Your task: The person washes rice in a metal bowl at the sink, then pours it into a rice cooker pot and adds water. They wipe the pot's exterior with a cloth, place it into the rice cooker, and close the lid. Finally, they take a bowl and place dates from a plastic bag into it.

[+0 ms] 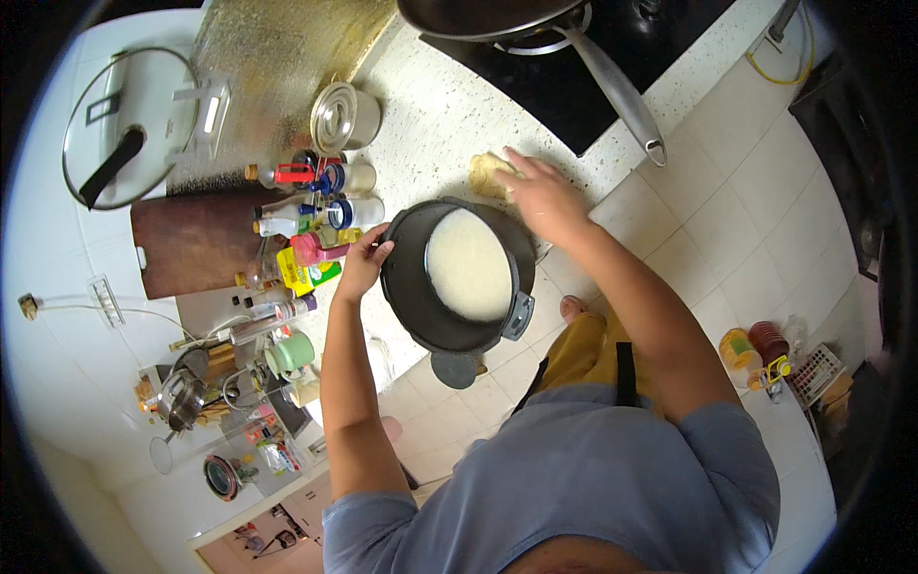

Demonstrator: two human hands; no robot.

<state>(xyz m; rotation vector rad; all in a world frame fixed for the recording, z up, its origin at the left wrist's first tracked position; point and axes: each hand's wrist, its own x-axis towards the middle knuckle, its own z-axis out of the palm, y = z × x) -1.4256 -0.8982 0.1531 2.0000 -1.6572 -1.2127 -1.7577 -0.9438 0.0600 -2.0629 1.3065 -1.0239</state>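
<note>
My left hand (364, 264) grips the rim of a deep dark pot (407, 287), thumb over the edge. The pot is tilted, and a pale, whitish content (470, 265), perhaps rice, covers its bottom; a handle and a round dark tab stick out from its lower side. Beyond the pot, my right hand (541, 194) lies with spread fingers at the edge of a crumpled yellowish cloth (489, 175) on the speckled countertop (437, 122). Its fingertips touch the cloth; whether they pinch it cannot be told.
A frying pan (495, 18) sits on the black cooktop (617, 86), its handle reaching over the counter edge. Along the wall stand a lidded metal container (346, 118), several bottles and jars (355, 213), a brown cutting board (193, 244) and a green container (290, 353). A glass lid (129, 129) hangs on the wall.
</note>
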